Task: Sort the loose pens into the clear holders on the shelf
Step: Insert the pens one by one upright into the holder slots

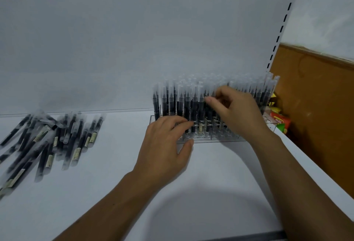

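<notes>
A clear holder (226,138) stands on the white shelf (210,192) at the right, packed with several upright black pens (172,102) with frosted caps. My left hand (166,148) rests against the holder's front left, its fingers touching the lower pen barrels and its thumb on the holder's front edge. My right hand (235,112) reaches in among the upright pens, fingers curled around their upper parts; what it pinches is hidden. A heap of loose pens (47,139) lies flat at the shelf's left.
The white back panel (134,49) rises behind the shelf, with a slotted upright (281,30) at its right. Beyond the shelf's right end sit colourful packets (278,120) against a brown wall (316,97). The shelf's front edge (220,238) runs along the bottom.
</notes>
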